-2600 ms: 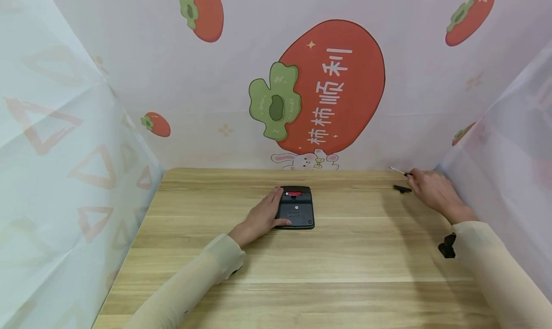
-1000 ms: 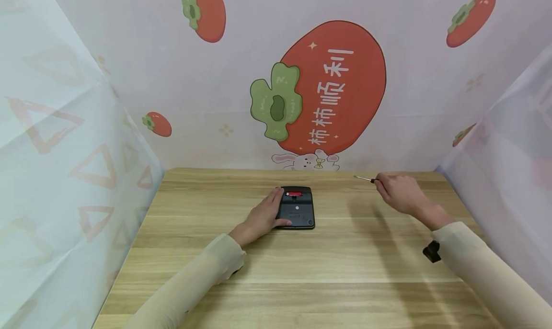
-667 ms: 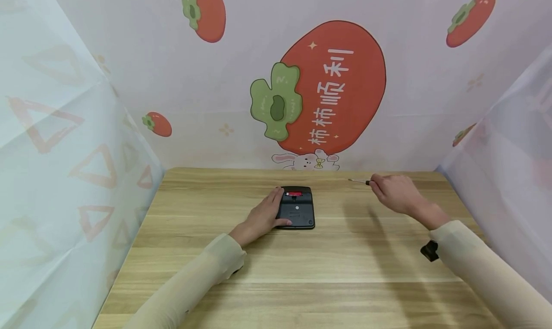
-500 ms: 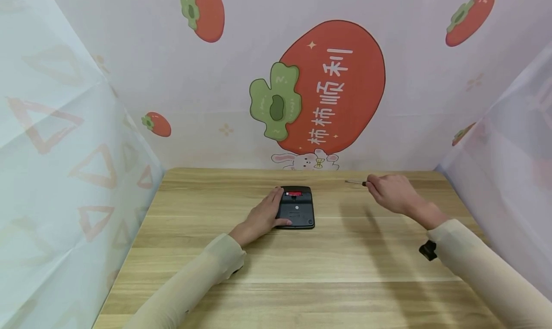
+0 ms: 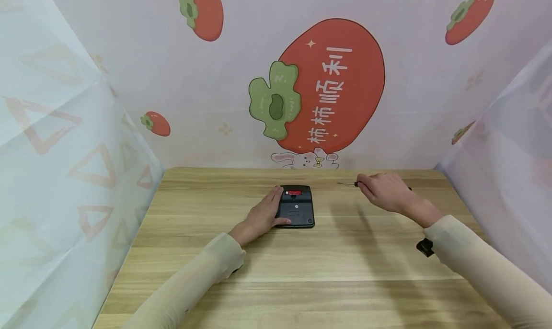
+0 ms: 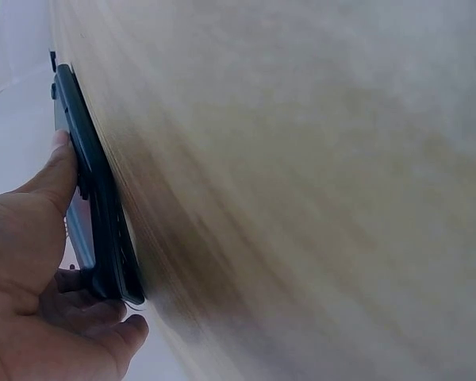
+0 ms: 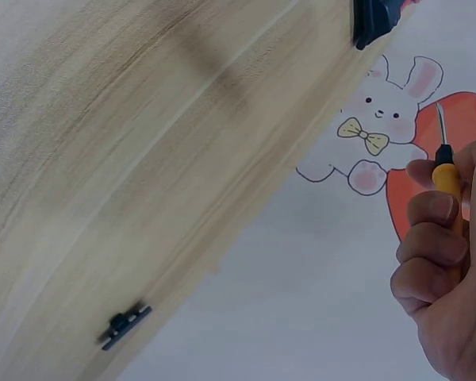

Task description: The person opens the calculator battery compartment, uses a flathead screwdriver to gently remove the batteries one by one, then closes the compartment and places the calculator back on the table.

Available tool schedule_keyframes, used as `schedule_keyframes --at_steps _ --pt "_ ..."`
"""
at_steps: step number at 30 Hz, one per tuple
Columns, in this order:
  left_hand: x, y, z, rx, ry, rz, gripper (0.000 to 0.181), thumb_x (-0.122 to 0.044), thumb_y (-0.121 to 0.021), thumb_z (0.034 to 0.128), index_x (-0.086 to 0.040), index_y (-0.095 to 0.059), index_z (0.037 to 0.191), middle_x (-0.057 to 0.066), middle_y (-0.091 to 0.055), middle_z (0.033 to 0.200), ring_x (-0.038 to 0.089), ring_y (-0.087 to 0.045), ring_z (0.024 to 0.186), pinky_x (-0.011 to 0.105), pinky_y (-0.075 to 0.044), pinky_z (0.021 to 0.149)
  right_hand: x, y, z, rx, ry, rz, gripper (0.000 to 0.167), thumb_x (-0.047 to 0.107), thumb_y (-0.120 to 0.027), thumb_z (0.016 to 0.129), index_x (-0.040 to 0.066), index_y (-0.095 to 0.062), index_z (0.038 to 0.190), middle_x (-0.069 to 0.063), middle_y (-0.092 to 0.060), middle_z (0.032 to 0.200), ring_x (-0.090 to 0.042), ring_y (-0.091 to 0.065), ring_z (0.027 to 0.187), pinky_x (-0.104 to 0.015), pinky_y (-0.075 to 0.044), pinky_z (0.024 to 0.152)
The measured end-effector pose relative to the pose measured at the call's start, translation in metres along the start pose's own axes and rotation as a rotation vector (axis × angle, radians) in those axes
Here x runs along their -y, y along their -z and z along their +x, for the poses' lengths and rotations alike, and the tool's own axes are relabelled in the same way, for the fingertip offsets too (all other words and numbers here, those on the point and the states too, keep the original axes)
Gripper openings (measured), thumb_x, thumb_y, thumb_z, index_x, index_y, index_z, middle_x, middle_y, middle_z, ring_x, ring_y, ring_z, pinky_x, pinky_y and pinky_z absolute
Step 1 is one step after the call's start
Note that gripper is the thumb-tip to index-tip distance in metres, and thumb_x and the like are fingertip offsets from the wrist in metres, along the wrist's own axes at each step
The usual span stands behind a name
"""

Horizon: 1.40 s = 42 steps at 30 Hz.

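Observation:
A black calculator (image 5: 303,215) lies face down on the table, its battery bay uncovered with a red battery (image 5: 293,193) inside. My left hand (image 5: 260,215) holds it by the left side, thumb on the near part and fingers at the far part; the left wrist view shows fingertips curled by its edge (image 6: 103,206). Off to the right, raised above the table, my right hand (image 5: 385,192) grips a screwdriver (image 7: 447,176) with a yellow handle. Its thin metal shaft points left toward the calculator, apart from it. The fingers hide most of the handle.
A small black battery cover (image 7: 125,324) lies on the wooden table (image 5: 276,257) behind the right hand, mostly hidden in the head view. A printed cloth wall (image 5: 207,80) rises at the table's back edge, with others on both sides.
The right hand has carried the screwdriver left from the table's right end, away from the battery cover and closer to the calculator. The left hand and calculator stay in place.

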State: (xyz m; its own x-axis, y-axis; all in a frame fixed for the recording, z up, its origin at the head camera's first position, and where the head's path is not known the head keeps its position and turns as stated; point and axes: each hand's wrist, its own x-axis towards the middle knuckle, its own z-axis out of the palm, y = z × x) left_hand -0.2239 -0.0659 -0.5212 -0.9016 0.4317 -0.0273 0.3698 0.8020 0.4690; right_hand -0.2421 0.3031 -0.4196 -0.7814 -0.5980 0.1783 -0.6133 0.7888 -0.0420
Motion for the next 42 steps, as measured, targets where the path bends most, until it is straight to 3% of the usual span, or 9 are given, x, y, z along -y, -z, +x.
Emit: schedule_keyframes --at_steps 19,42 --pt "0.000 0.001 0.000 -0.001 -0.018 0.013 0.105 -0.049 -0.078 0.0931 -0.001 -0.021 0.167 0.022 -0.025 0.172 0.035 -0.031 0.158 0.049 -0.039 0.123 0.014 0.002 0.016 0.022 0.069 0.044 0.031 0.017 -0.062 0.107 0.019 -0.051 0.078 0.011 -0.034 0.058 -0.003 -0.027 0.048 -0.024 -0.021 0.047" --pt "0.000 0.001 -0.001 -0.011 -0.017 -0.008 0.105 -0.048 -0.079 0.0927 -0.001 -0.023 0.167 0.022 -0.026 0.172 0.036 -0.033 0.157 0.050 -0.040 0.122 0.029 0.017 0.042 0.283 0.008 0.107 0.033 0.018 -0.057 0.109 0.018 -0.055 0.076 0.008 -0.039 0.059 -0.008 -0.033 0.052 -0.027 -0.030 0.053"
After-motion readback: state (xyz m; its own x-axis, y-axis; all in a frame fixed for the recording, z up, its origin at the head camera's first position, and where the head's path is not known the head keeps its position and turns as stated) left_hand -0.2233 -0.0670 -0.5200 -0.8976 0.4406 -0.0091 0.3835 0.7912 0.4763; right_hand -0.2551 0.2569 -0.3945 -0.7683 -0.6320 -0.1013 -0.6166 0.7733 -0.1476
